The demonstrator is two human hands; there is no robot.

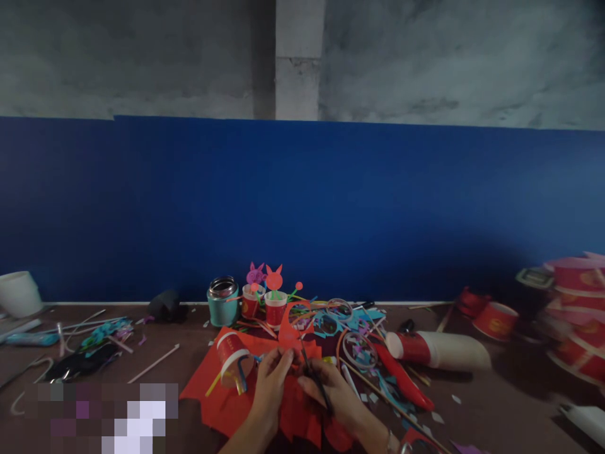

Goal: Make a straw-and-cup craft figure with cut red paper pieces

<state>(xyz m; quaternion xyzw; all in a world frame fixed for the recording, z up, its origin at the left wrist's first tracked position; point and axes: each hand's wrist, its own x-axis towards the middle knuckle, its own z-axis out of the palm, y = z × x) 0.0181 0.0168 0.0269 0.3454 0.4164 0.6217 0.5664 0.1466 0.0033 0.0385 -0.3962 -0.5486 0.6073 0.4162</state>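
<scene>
"Which way do the scissors (316,379) point?"
"Blades towards eleven o'clock, handles back at five, long axis slanting between. One pair, between the two hands."

"And the hands?"
"The right hand (336,386) is curled around the scissors; the left hand (274,378) pinches a red paper piece (288,333), which rises towards twelve."

"What's close by?"
"One red sheet (210,378) beneath, on the table (486,410). A tipped paper cup (230,354) with straws poking out lies on it at nine to ten o'clock, near the left hand."

"Further out?"
"Two upright cups (276,310) at eleven, topped by two cat-eared heads (274,280), one red, one purple. One teal jar (224,310) at ten. Scraps (326,323) clutter twelve to four, two ring-shaped items (359,350) among them at one and two. A nested cup stack (435,350) lies on its side at three."
</scene>
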